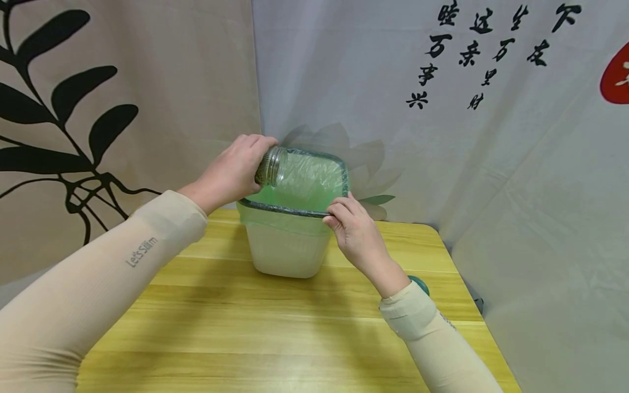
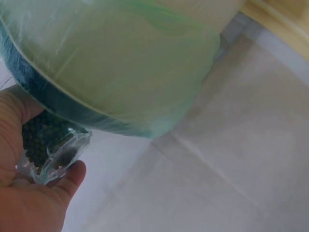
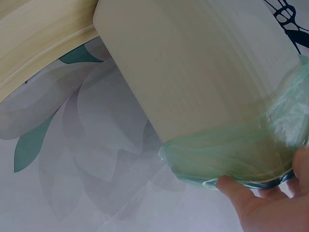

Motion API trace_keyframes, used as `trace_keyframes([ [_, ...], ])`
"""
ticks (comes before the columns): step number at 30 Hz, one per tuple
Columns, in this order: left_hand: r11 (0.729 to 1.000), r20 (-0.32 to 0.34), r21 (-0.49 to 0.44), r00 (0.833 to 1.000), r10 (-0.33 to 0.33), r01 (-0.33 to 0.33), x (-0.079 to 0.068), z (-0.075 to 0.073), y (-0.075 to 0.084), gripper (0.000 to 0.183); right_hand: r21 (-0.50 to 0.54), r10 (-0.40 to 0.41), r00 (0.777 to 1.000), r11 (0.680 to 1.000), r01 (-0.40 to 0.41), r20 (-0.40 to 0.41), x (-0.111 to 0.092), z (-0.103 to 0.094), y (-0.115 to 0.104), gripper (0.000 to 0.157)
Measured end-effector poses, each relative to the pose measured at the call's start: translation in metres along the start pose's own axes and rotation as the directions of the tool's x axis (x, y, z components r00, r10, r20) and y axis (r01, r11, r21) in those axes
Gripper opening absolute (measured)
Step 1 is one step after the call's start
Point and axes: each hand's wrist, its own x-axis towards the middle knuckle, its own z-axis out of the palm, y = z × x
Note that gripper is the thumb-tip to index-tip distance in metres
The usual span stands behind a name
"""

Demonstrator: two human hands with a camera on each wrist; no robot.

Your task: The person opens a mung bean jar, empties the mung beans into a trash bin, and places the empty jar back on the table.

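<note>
My left hand (image 1: 241,164) grips a clear glass jar (image 1: 270,166), tipped on its side with its mouth over the bin. Small round dark-green beans (image 2: 41,140) lie inside the jar in the left wrist view. The white trash bin (image 1: 287,248) stands on the table, lined with a thin green plastic bag (image 1: 319,177) folded over its dark rim (image 1: 290,210). At the rim's near right corner, my right hand (image 1: 358,234) pinches the edge, thumb outside in the right wrist view. The bottom of the bin's inside is hidden.
The yellow wood-grain table (image 1: 255,333) has its right edge running down toward me. A round dark-green object (image 1: 419,285) shows partly behind my right wrist. Just behind the bin hangs a pale printed cloth (image 1: 344,71).
</note>
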Motion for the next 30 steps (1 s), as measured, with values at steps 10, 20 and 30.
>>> trace_keyframes([
  [10, 1.0, 0.013, 0.018, 1.0, 0.019, -0.019, 0.0003, -0.0001, 0.0023, 0.085, 0.001, 0.009, 1.0, 1.0, -0.009, 0.002, -0.0001, -0.0012, -0.0007, 0.017],
  [20, 1.0, 0.011, 0.022, 1.0, 0.019, -0.019, 0.0014, 0.0017, 0.0032, 0.085, 0.008, 0.011, 1.0, 1.0, -0.011, 0.01, -0.0003, -0.0011, -0.0001, 0.018],
  [30, 0.999, 0.016, 0.028, 1.0, 0.022, -0.022, 0.0018, 0.0037, 0.0041, 0.087, -0.002, 0.007, 1.0, 1.0, -0.007, 0.016, -0.001, -0.0014, 0.0001, 0.017],
])
